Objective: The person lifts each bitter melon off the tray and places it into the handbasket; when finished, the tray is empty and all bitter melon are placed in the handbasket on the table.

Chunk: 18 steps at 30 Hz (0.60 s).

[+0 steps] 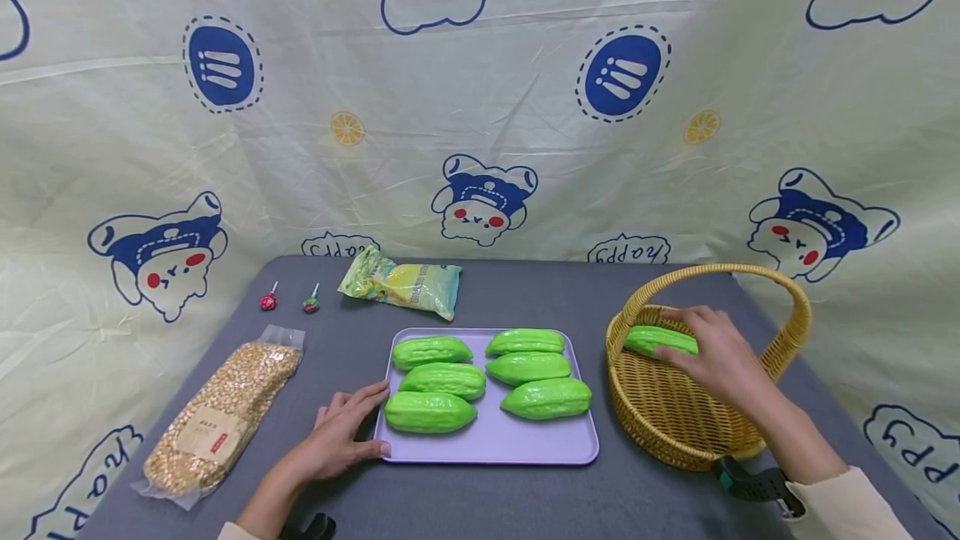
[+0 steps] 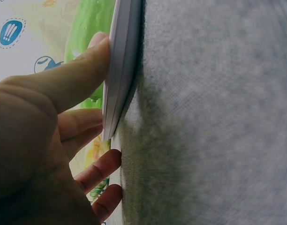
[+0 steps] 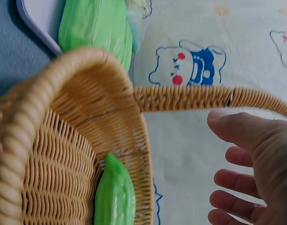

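Observation:
My left hand (image 1: 341, 432) rests at the left edge of a lilac tray (image 1: 540, 446). In the left wrist view its thumb (image 2: 82, 75) touches the tray's rim. On the tray, several green ridged bitter melons (image 1: 431, 412) lie in two columns. Over a wicker basket (image 1: 660, 415) at the right is my right hand (image 1: 716, 352), fingers loosely bent. One bitter melon (image 1: 660, 340) lies inside, near the basket's far wall. In the right wrist view this hand (image 3: 251, 164) is apart from that melon (image 3: 115, 192) and holds nothing.
A clear bag of pale yellow kernels (image 1: 221, 415) lies left of the tray. Behind it are a red lollipop (image 1: 268, 301) and a green one (image 1: 311, 304). A green-yellow packet (image 1: 405, 283) lies at the back. The basket's handle (image 1: 720, 270) arches upward.

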Tool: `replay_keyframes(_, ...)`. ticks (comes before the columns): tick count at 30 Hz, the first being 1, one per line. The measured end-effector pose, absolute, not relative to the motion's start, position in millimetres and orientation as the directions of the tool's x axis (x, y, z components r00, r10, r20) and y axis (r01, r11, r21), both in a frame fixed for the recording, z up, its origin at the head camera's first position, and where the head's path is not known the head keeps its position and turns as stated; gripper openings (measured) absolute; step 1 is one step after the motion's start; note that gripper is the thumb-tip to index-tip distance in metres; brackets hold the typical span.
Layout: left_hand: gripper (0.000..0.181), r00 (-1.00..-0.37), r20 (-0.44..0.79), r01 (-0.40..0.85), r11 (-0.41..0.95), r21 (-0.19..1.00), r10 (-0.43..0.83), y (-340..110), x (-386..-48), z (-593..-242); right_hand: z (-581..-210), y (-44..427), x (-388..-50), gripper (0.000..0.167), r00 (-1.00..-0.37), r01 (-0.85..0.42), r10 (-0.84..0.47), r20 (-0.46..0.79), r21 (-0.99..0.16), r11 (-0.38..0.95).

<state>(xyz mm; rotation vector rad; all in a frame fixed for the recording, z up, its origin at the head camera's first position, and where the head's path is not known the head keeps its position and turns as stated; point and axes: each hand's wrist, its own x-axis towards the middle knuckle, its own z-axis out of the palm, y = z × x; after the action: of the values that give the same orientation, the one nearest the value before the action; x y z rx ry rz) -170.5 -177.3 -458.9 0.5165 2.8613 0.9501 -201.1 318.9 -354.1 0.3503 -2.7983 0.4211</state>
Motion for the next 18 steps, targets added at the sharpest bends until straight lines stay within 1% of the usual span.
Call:
replay_keyframes(3,0.078,-0.94,0.026,0.288,0.752,0.592,0.34,-177,-171,-459,-351,312,-195,0.05,-0.915,-0.304,-0.212,0.343,-0.243,0.921)
replay_keyframes(10,0.078,-0.938,0.036,0.298,0.75,0.591,0.344,-178,-171,-460,-348,297,-182,0.049,-0.879,-0.369,-0.263,0.398,-0.22,0.903)
replay_keyframes(13,0.078,-0.937,0.045,0.305,0.747,0.591,0.347,-178,-171,-461,-351,289,-179,0.045,-0.839,-0.427,-0.296,0.457,-0.213,0.879)
replay_keyframes(18,0.078,-0.935,0.052,0.313,0.744,0.591,0.352,-178,-170,-461,-359,275,-173,0.045,-0.77,-0.506,-0.352,0.532,-0.173,0.845)
